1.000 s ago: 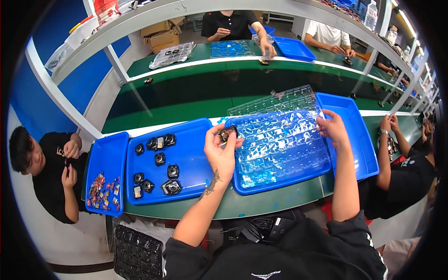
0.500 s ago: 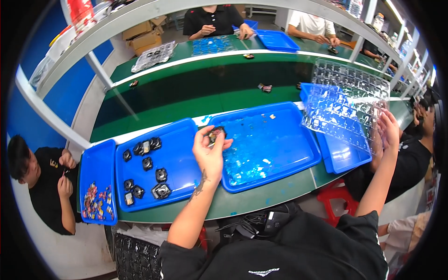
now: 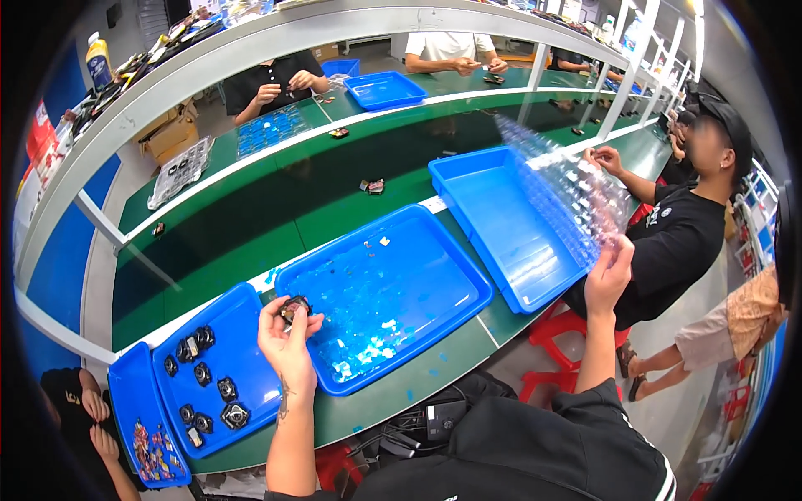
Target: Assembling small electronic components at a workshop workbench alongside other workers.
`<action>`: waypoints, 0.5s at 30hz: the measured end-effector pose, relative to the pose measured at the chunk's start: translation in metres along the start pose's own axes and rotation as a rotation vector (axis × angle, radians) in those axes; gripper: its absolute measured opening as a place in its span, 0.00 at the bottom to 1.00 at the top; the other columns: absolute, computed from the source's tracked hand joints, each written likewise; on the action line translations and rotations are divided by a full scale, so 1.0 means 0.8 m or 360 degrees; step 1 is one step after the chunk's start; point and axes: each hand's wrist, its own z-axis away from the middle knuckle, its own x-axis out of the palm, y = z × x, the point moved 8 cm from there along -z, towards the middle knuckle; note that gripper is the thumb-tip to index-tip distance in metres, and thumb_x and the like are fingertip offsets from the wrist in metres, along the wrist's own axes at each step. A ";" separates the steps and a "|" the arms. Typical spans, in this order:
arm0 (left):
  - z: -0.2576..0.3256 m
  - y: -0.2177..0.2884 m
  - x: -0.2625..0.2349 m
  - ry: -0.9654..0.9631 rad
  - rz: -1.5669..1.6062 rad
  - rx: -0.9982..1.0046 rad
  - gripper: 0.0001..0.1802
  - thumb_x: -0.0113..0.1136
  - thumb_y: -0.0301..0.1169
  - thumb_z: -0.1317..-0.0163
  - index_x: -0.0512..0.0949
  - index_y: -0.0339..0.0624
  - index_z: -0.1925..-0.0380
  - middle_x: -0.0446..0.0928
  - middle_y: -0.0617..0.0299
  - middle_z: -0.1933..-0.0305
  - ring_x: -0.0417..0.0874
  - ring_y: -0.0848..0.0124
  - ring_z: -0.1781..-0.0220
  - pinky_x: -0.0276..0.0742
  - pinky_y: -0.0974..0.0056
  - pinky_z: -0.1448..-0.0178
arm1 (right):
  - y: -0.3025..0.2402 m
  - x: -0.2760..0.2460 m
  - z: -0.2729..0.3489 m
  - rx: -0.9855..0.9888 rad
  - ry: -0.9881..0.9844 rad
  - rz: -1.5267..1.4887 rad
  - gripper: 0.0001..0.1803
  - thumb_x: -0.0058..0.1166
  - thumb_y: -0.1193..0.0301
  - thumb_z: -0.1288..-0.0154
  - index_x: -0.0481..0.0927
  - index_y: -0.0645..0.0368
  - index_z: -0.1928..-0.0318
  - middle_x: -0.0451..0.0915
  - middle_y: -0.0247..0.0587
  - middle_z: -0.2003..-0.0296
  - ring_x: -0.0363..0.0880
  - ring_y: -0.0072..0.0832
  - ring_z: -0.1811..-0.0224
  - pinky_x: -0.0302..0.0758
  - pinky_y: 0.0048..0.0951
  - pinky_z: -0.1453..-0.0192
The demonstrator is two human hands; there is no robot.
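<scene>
My left hand [image 3: 286,346] is closed around a small black module [image 3: 294,309], lifted over the left edge of the middle blue tray [image 3: 418,271]. Bits of blue film and white scraps lie in that tray. At the right, my right hand [image 3: 608,282] grips the lower corner of a transparent plastic blister tray [image 3: 576,192]. The blister tray is tilted above a right-hand blue tray [image 3: 505,225] and partly covers it. Several black modules [image 3: 236,413] with round centres sit in the blue tray to the left of my left hand.
A narrow blue tray [image 3: 125,397] at far left holds small colourful pieces. Beyond the trays, a green belt [image 3: 251,259] carries a few modules [image 3: 373,186]. A grey shelf beam [image 3: 276,46] arches overhead. Co-workers sit opposite and at both sides; red stools [image 3: 551,342] stand at right.
The view has swung to the right. The blister tray is now turned more edge-on, showing more of the right blue tray. Both hands keep their hold.
</scene>
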 end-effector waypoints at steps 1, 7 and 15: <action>0.000 0.000 0.001 0.0006 0.0009 0.0001 0.14 0.59 0.21 0.36 0.71 0.36 0.51 0.78 0.56 0.61 0.85 0.67 0.68 0.84 0.67 0.63 | -0.006 0.000 0.006 -0.0101 -0.0024 0.0041 0.09 0.45 0.80 0.31 0.72 0.66 0.52 0.79 0.53 0.61 0.82 0.45 0.63 0.77 0.36 0.58; 0.002 0.000 -0.002 -0.0002 -0.0022 0.0017 0.14 0.59 0.23 0.35 0.71 0.36 0.51 0.79 0.56 0.58 0.85 0.69 0.67 0.84 0.69 0.62 | -0.031 0.005 0.017 -0.0577 -0.0206 -0.0067 0.18 0.45 0.89 0.41 0.73 0.65 0.51 0.83 0.54 0.58 0.84 0.46 0.56 0.79 0.38 0.49; 0.003 -0.005 -0.006 -0.0001 -0.0068 -0.0032 0.14 0.60 0.22 0.36 0.72 0.36 0.51 0.79 0.57 0.59 0.85 0.69 0.67 0.84 0.69 0.63 | -0.034 0.009 0.032 -0.0802 -0.0414 -0.0320 0.20 0.42 0.90 0.46 0.74 0.64 0.53 0.82 0.55 0.56 0.83 0.49 0.52 0.77 0.44 0.43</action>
